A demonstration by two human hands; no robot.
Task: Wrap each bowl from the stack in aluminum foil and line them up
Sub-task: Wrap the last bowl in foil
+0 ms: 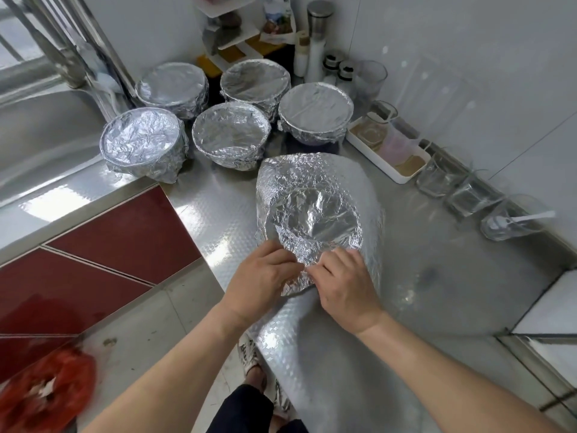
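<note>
Both hands, left (262,273) and right (343,282), pinch foil (312,214) at the bowl's near edge.

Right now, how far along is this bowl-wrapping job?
Done: five wrapped bowls stand grouped at the back of the counter. In hand: a sixth bowl lies under a foil sheet, and the left hand and right hand pinch the foil at its near edge. Left: tucking the rest of that sheet round it and placing it with the others. No unwrapped stack is in view.
</note>
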